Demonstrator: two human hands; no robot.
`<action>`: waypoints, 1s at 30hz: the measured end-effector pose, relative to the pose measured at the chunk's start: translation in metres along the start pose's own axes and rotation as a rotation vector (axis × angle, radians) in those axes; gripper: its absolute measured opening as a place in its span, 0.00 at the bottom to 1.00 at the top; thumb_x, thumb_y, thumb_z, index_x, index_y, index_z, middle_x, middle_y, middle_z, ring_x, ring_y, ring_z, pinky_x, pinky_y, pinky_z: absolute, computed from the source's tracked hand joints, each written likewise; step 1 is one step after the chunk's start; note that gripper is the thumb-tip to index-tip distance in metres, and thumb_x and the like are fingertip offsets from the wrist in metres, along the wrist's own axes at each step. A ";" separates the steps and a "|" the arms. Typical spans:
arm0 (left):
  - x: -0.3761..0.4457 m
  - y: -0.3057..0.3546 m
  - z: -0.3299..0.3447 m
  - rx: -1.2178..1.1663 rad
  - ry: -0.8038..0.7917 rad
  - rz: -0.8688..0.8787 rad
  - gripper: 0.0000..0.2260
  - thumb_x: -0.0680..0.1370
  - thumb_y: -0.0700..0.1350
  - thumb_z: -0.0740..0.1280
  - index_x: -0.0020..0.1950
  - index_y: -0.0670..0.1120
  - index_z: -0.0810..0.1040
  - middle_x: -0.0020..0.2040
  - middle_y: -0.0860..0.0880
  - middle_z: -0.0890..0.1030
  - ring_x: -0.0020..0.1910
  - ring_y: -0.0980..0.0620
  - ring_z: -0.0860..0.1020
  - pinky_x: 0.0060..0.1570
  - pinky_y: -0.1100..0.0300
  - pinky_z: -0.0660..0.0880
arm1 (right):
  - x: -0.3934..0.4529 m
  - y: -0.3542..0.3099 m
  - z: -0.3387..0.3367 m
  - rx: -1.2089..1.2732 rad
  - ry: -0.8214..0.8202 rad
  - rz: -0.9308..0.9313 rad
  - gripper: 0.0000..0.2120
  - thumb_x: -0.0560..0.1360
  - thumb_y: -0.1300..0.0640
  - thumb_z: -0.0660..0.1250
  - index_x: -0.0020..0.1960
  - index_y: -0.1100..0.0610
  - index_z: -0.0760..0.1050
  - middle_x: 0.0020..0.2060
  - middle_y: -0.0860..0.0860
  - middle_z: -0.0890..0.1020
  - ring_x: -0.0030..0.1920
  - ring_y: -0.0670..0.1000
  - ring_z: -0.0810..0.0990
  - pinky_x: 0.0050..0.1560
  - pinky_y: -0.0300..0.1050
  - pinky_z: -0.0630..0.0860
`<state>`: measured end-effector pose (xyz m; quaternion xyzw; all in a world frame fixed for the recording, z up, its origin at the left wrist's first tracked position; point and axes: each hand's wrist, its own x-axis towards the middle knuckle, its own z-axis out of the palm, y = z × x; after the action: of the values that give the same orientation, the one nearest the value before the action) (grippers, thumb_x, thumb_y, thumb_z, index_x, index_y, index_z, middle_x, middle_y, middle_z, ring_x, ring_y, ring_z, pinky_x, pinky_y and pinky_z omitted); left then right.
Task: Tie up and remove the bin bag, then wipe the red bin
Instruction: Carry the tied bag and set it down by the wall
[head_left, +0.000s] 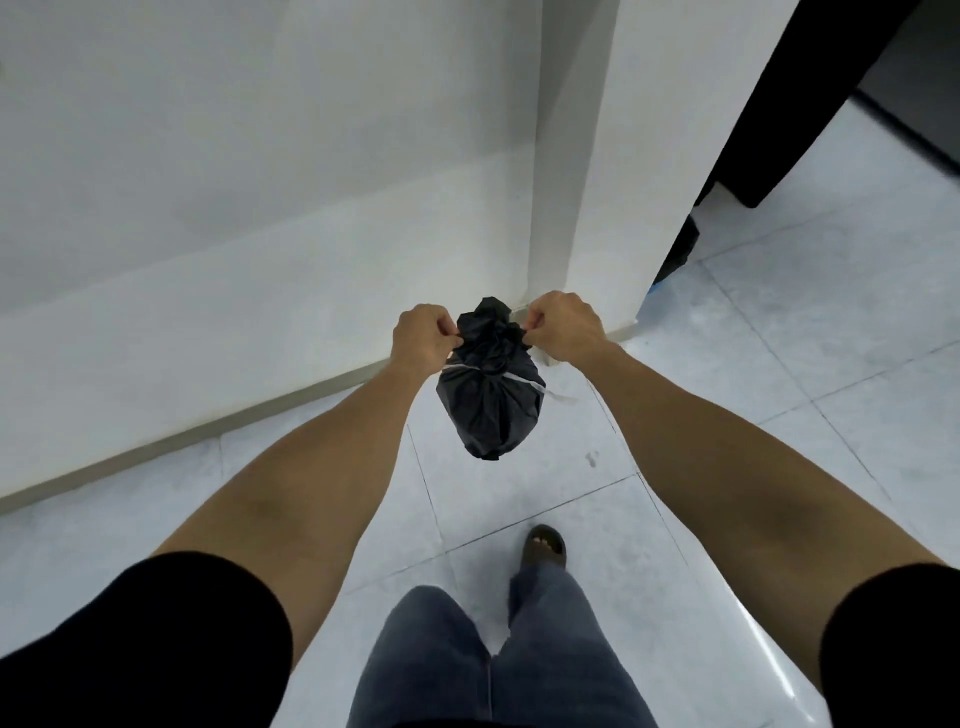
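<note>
A small black bin bag (489, 410) hangs in the air in front of me, its neck gathered and knotted, with a thin white drawstring across it. My left hand (423, 338) pinches the bag's top on the left side. My right hand (563, 325) pinches the top on the right side. Both hands are closed on the bunched plastic above the knot. No red bin is in view.
A white wall (208, 208) with a grey skirting board (208, 436) runs along the left. A white corner pillar (597, 156) stands right behind the bag. Pale floor tiles (779, 364) spread below. A dark piece of furniture (810, 104) is at the upper right. My legs and a sandalled foot (544, 548) are below.
</note>
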<state>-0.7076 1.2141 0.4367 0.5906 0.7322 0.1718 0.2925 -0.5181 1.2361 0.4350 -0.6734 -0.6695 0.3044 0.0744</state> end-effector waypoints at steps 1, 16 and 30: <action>0.019 -0.003 0.009 -0.003 -0.001 -0.007 0.02 0.72 0.37 0.73 0.43 0.40 0.82 0.46 0.42 0.83 0.43 0.47 0.79 0.50 0.55 0.75 | 0.021 0.006 0.005 0.001 -0.006 0.002 0.05 0.70 0.61 0.70 0.40 0.51 0.78 0.40 0.48 0.81 0.45 0.53 0.80 0.43 0.42 0.70; 0.314 -0.145 0.244 -0.031 0.029 0.080 0.05 0.73 0.36 0.71 0.40 0.44 0.79 0.40 0.48 0.80 0.41 0.48 0.79 0.47 0.58 0.75 | 0.323 0.146 0.201 -0.040 0.121 0.007 0.05 0.73 0.59 0.71 0.44 0.50 0.80 0.48 0.51 0.84 0.51 0.55 0.81 0.52 0.45 0.76; 0.426 -0.227 0.385 -0.051 0.082 0.159 0.05 0.77 0.36 0.66 0.43 0.45 0.77 0.48 0.42 0.82 0.48 0.43 0.80 0.51 0.55 0.76 | 0.445 0.225 0.320 -0.143 0.256 0.029 0.07 0.76 0.62 0.65 0.47 0.55 0.81 0.49 0.55 0.83 0.53 0.59 0.81 0.54 0.49 0.78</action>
<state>-0.6940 1.5338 -0.0914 0.6315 0.6898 0.2371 0.2629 -0.5248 1.5381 -0.0751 -0.7200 -0.6646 0.1686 0.1068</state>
